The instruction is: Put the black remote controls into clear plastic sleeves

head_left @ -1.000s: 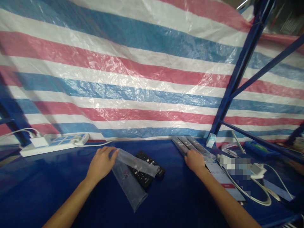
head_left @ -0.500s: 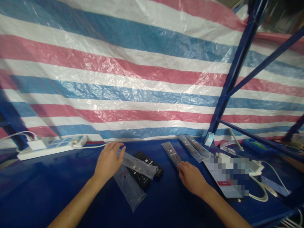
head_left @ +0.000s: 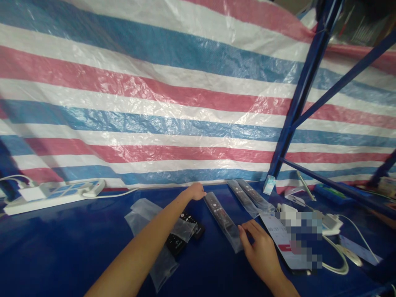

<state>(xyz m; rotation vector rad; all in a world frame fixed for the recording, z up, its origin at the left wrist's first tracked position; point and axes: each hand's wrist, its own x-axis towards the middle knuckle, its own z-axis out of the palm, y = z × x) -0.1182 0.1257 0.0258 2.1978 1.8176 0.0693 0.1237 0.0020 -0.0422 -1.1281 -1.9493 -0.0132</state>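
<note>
Your left hand [head_left: 195,192], right hand [head_left: 261,245]: fingers narrow, at bag [head_left: 221,214] edges, grip unclear. Risk: slippage, from slick film.

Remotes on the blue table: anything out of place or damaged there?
Two bare remotes look untidy: loose, crumpled plastic sleeves lie over and around them, while three other remotes are each sleeved. No damage or spill shows, though your left forearm partly hides the messy pair.
</note>
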